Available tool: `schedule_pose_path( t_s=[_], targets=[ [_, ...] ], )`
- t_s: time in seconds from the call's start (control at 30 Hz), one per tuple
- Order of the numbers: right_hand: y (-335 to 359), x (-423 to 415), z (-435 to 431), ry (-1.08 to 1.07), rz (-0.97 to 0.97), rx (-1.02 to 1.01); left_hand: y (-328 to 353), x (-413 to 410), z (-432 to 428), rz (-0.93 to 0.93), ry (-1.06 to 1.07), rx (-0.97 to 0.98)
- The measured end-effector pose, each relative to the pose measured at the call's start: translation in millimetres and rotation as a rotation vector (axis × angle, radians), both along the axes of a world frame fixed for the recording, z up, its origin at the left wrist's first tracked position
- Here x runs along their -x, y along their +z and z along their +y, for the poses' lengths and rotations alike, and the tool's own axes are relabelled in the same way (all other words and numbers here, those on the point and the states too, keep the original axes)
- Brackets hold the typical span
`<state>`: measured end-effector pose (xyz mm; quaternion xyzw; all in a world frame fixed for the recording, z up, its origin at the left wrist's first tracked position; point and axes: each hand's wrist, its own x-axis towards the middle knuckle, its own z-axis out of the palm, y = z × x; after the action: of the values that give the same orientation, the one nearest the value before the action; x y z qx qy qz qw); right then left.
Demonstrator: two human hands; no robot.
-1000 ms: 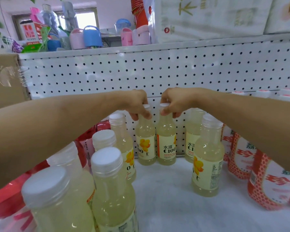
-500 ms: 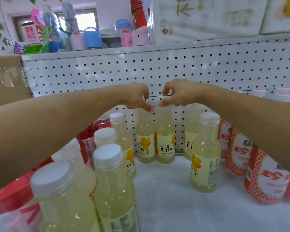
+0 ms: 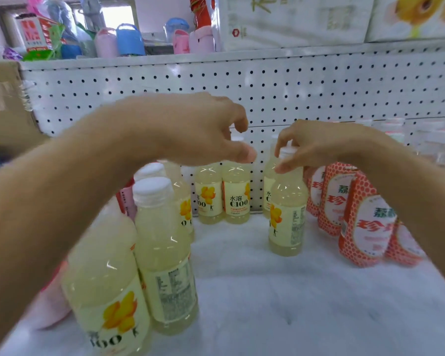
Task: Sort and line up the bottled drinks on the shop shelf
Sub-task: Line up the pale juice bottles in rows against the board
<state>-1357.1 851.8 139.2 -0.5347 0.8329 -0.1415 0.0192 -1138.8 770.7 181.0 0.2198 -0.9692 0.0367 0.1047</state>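
Two pale-yellow plastic drink bottles [image 3: 236, 199] stood paired against the white pegboard back [image 3: 293, 98] of the shelf, with the left hand [image 3: 195, 129] above them, slack and holding nothing. The right hand [image 3: 319, 147] pinched the white cap [image 3: 287, 151] of a lone matching bottle [image 3: 288, 214] further forward. Seemingly it needed sliding back into line, label frontward.

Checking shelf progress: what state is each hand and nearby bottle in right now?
lone C100 bottle, upright, capped, gripped at the cap.
right hand, gripping that cap.
left hand, open, holding nothing.
back C100 pair, upright, side by side against the pegboard.
front-left C100 bottles, upright, capped.
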Motion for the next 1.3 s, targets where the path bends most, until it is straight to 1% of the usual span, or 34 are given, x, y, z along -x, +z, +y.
schedule_pose_path(
  t_s=[0.07,0.1,0.13,0.2,0.27,0.3,0.37,0.4,0.47,0.5,0.53,0.57,0.63,0.7,0.8,0.97,1.1,1.17,1.2,1.23,1.27,1.3],
  targets=[
    [-3,-2,1,0.044,-0.05,0.057,-33,3,15,0.188,0.024,-0.065],
    [-4,-3,1,0.064,-0.072,0.081,-56,9,23,0.269,0.049,-0.147],
    [-5,-6,0,0.084,-0.097,0.101,-81,19,29,0.328,0.076,-0.262],
    [-7,-12,-4,0.122,-0.147,0.13,-128,41,35,0.408,0.104,-0.572],
    [-10,-16,-9,0.168,-0.215,0.161,-162,62,32,0.526,0.11,-0.875],
    [-14,-17,-12,0.187,-0.281,0.202,-174,69,27,0.585,0.132,-0.953],
    [-24,-13,-19,0.169,-0.427,0.377,-190,79,14,0.674,0.205,-0.958],
    [-30,-8,-23,0.105,-0.449,0.504,-196,82,8,0.711,0.227,-0.946],
    [-44,7,-32,-0.084,-0.411,0.748,-202,85,-2,0.789,0.228,-0.947],
    [-51,14,-37,-0.169,-0.417,0.81,-204,86,-7,0.83,0.231,-0.931],
    [-58,21,-42,-0.235,-0.455,0.811,-206,85,-10,0.864,0.246,-0.901],
    [-65,25,-48,-0.285,-0.513,0.76,-208,85,-13,0.888,0.265,-0.869],
    [-83,30,-62,-0.331,-0.623,0.601,-213,84,-18,0.928,0.285,-0.828],
    [-104,32,-70,-0.344,-0.621,0.532,-216,85,-19,0.947,0.294,-0.819],
    [-123,34,-72,-0.302,-0.521,0.568,-219,89,-19,0.942,0.286,-0.858],
    [-132,33,-79,-0.188,-0.533,0.59,-225,92,-23,0.921,0.267,-0.89],
    [-129,29,-73,-0.192,-0.523,0.578,-228,91,-25,0.918,0.269,-0.889],
    [-129,20,-64,-0.204,-0.394,0.671,-228,92,-24,0.928,0.262,-0.889],
    [-129,13,-58,-0.16,-0.352,0.752,-229,92,-24,0.93,0.256,-0.885],
    [-128,5,-52,-0.085,-0.379,0.811,-228,92,-23,0.929,0.247,-0.881],
    [-126,-6,-47,0.01,-0.465,0.817,-228,92,-21,0.929,0.233,-0.899],
    [-124,-15,-44,0.093,-0.567,0.765,-228,92,-19,0.92,0.212,-0.938]
  ],
)
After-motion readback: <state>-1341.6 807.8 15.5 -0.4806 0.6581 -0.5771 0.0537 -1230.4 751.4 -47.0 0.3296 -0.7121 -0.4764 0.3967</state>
